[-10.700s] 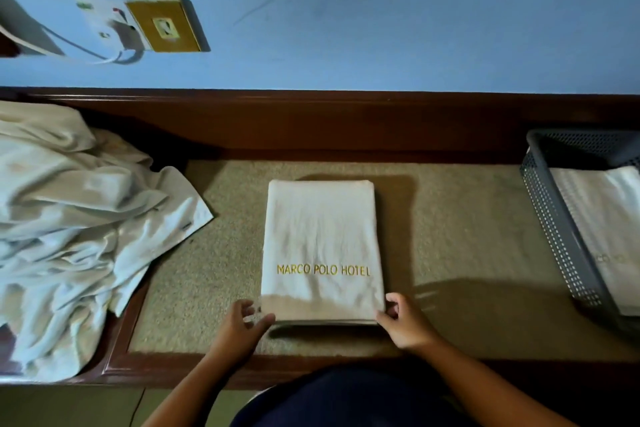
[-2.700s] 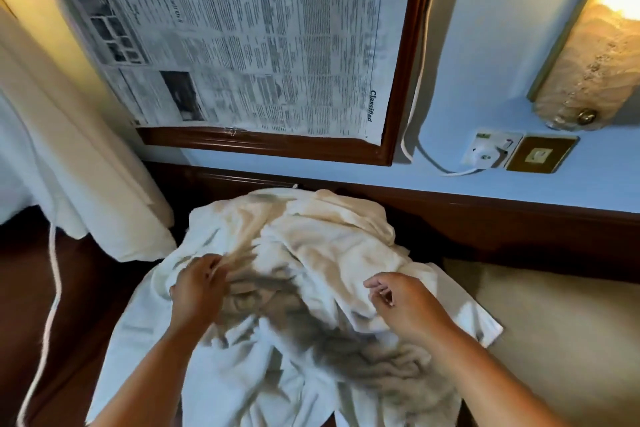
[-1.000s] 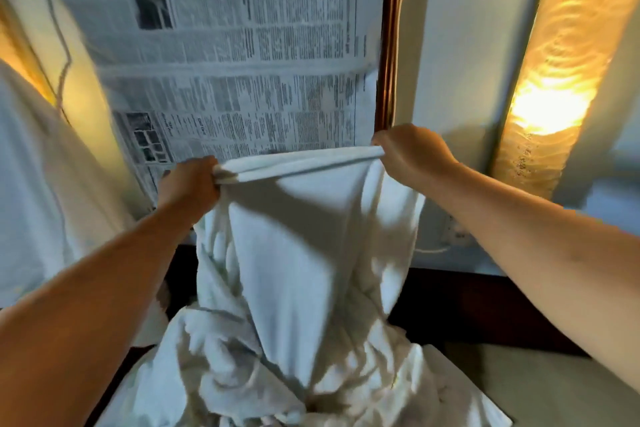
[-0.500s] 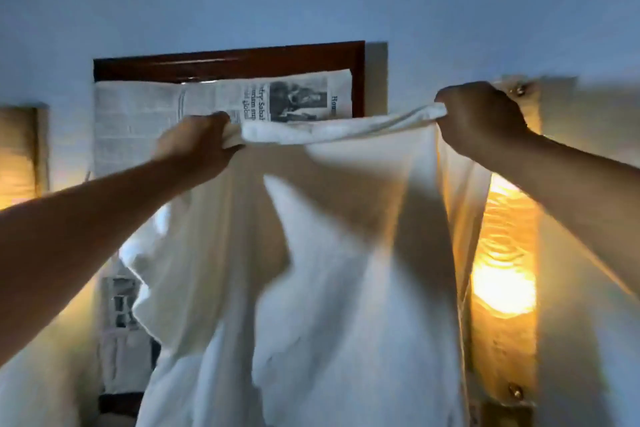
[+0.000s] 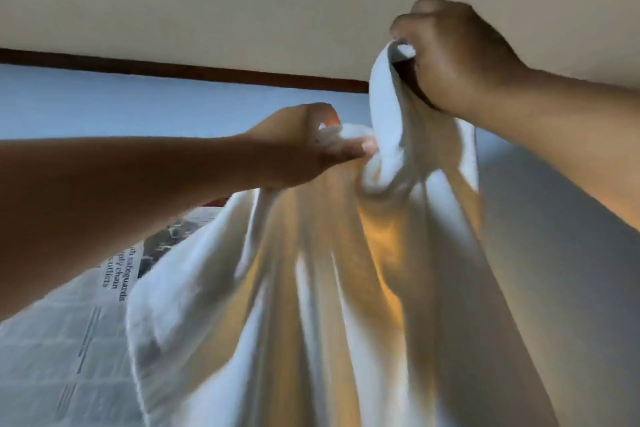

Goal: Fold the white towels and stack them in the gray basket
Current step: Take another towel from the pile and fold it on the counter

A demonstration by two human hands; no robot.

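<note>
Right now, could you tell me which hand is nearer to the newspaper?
The left hand: it grips the towel above and right of the newspaper. The right hand holds it higher, farther right.

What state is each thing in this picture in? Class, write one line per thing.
left hand: raised, fingers bunched round the towel's top edge.
right hand: raised higher than the left, gripping the towel's top edge.
white towel: unfolded, held up, hanging down in loose creases.
newspaper: spread open behind the towel, partly hidden by it.
</note>
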